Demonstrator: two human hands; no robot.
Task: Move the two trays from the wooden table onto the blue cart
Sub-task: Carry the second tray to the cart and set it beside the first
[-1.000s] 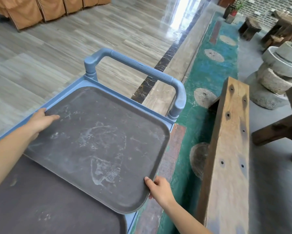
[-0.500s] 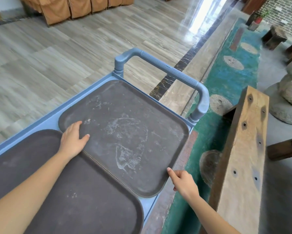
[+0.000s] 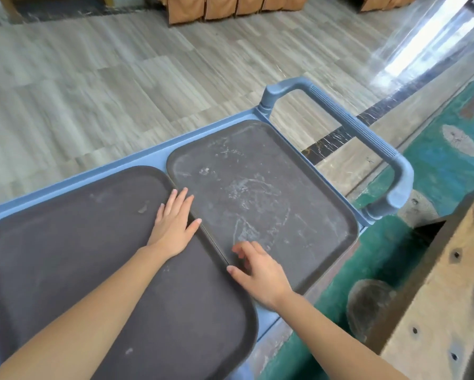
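Two dark brown trays lie side by side on the blue cart [image 3: 66, 182]. The right tray [image 3: 271, 187], smeared with white marks, sits next to the cart's handle [image 3: 367, 138]. The left tray [image 3: 79, 256] fills the near left part of the cart top. My left hand [image 3: 175, 223] rests flat with fingers spread on the left tray, right at the seam between the trays. My right hand [image 3: 257, 270] lies open on the right tray's near corner, fingers apart, holding nothing.
A rough wooden beam [image 3: 435, 297] with bolt holes runs along the right. Between it and the cart lie a green painted floor strip [image 3: 435, 165] and round stone discs [image 3: 367, 305]. Wood-look flooring stretches beyond the cart, with brown covered chairs [image 3: 230, 6] at the back.
The right tray has settled flat beside the left one. My left hand slid from its edge onto the seam. My right hand left the tray's outer right edge and moved inward onto its near corner.
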